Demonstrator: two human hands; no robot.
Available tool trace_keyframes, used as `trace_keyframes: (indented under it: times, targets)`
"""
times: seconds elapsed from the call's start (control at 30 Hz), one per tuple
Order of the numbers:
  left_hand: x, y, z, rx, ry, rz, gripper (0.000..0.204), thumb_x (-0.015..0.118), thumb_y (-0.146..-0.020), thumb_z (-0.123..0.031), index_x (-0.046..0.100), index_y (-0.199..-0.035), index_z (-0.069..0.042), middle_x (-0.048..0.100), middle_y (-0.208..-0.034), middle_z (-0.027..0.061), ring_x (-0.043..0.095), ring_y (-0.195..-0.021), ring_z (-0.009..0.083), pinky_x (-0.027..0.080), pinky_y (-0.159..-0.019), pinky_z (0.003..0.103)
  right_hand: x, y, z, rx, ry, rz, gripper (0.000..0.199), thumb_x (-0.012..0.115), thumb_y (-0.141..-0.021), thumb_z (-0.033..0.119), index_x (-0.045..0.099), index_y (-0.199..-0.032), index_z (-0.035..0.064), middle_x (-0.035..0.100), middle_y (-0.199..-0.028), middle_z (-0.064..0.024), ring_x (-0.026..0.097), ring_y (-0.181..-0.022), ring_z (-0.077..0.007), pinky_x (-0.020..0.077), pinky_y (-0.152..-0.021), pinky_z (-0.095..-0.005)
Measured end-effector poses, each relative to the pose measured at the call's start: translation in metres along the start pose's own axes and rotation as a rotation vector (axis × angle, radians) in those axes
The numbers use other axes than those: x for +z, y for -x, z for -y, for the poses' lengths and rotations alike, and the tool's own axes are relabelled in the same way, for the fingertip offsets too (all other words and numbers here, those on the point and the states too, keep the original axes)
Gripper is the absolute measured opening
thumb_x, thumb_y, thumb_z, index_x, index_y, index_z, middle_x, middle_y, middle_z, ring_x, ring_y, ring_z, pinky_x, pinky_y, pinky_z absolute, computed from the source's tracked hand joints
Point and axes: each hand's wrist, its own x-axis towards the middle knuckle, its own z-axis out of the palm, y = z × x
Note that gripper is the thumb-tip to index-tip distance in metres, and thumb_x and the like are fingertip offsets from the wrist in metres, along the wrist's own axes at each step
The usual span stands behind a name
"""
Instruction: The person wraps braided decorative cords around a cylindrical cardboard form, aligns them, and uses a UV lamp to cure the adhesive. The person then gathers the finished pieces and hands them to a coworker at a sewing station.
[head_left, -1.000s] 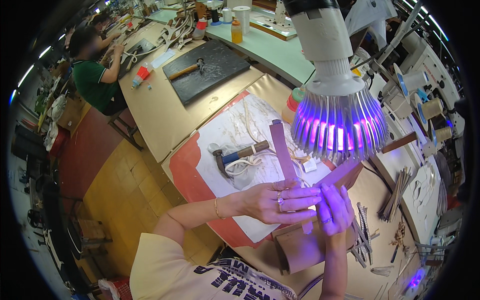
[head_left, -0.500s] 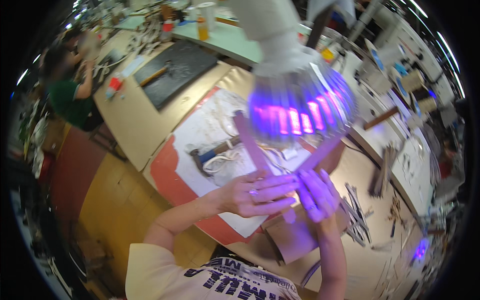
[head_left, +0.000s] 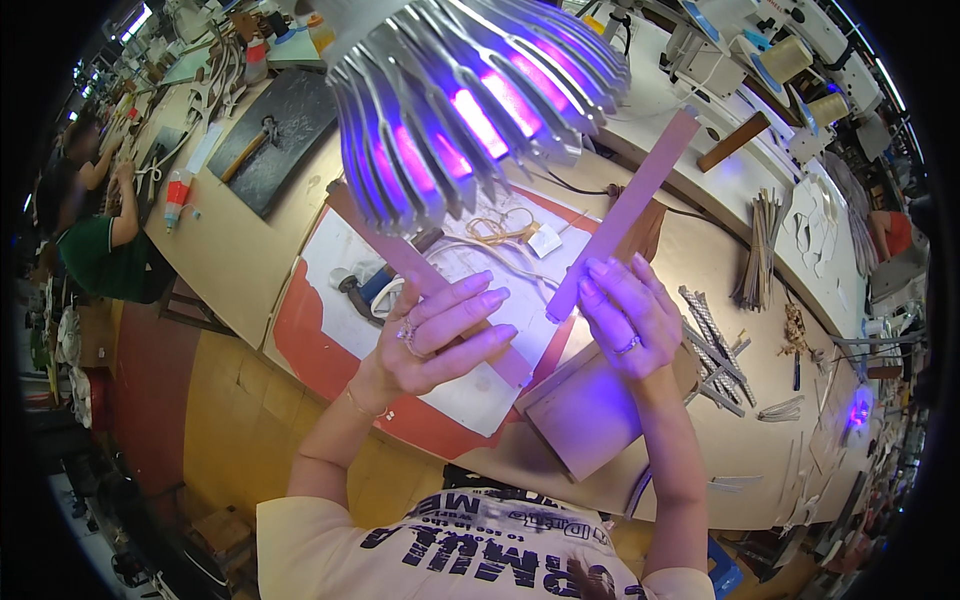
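Two hands hold two strips (one each).

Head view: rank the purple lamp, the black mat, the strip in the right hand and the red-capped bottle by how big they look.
1. Purple lamp, though it is nearest the camera.
2. Black mat.
3. Strip in the right hand.
4. Red-capped bottle.

Two long, flat, narrow strips, pinkish-mauve under violet lamplight, raised above the workbench.

Strip one: straight, tilted, upper end pointing up and right, lower end pinched in the fingers of the right hand.

Strip two: runs diagonally from upper left, where it passes behind the lamp fins, down right behind the left hand, which grips its middle.
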Motion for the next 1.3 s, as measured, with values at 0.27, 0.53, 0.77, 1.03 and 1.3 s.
trace_keyframes:
  times: [0.27, 0.53, 0.77, 1.03, 1.3]
  targets:
    - [0.005, 0.004, 0.003, 0.004, -0.022, -0.003, 0.037, 0.076, -0.075, -0.011, 0.06, -0.107, -0.021, 0.061, -0.117, -0.0002, 0.064, -0.106, 0.0206, 0.019, -0.117, 0.045, -0.002, -0.001, 0.0, -0.005, 0.006, 0.016, 0.022, 0.068, -0.072, 0.004, 0.072, -0.093, 0.003, 0.069, -0.101, -0.0122, 0.069, -0.092, -0.0246, 0.0511, -0.093, -0.0391]
    - [0.011, -0.012, 0.015, -0.304, 0.283, -0.151, 0.013, 0.054, -0.092, -0.002, 0.053, -0.104, -0.006, 0.062, -0.112, 0.0137, 0.059, -0.082, 0.0164, 0.044, -0.081, 0.034, -0.004, -0.007, 0.015, -0.199, -0.108, 0.091, 0.016, 0.068, -0.073, 0.003, 0.07, -0.089, 0.0039, 0.069, -0.103, -0.0113, 0.069, -0.091, -0.0229, 0.0541, -0.088, -0.0373]
    - [0.019, -0.05, 0.009, -0.828, 0.806, -0.19, 0.023, 0.05, -0.096, -0.005, 0.051, -0.118, 0.002, 0.062, -0.105, 0.0086, 0.055, -0.087, 0.0074, 0.045, -0.078, 0.023, 0.005, -0.01, 0.023, -0.399, -0.141, 0.115, 0.007, 0.066, -0.076, 0.007, 0.064, -0.082, 0.0038, 0.068, -0.103, -0.0141, 0.069, -0.089, -0.0251, 0.0556, -0.085, -0.0357]
    - [0.035, -0.059, 0.026, -1.091, 1.696, -0.136, 0.026, 0.048, -0.1, -0.02, 0.052, -0.12, -0.005, 0.056, -0.083, -0.0021, 0.048, -0.07, 0.0064, 0.041, -0.07, 0.025, 0.01, -0.005, 0.026, -0.475, -0.229, 0.116, 0.009, 0.062, -0.079, 0.009, 0.065, -0.086, 0.0061, 0.064, -0.108, -0.0136, 0.068, -0.087, -0.0258, 0.0542, -0.08, -0.0343]
    - [0.038, -0.043, 0.017, -1.061, 2.642, -0.059, 0.006, 0.046, -0.096, -0.019, 0.049, -0.1, -0.018, 0.045, -0.067, -0.014, 0.029, -0.053, 0.0045, 0.028, -0.06, 0.024, -0.004, -0.04, 0.023, 0.629, -0.542, -0.032, 0.032, 0.072, -0.077, 0.012, 0.065, -0.107, 0.0034, 0.053, -0.105, -0.0121, 0.056, -0.098, -0.021, 0.0465, -0.078, -0.0305]
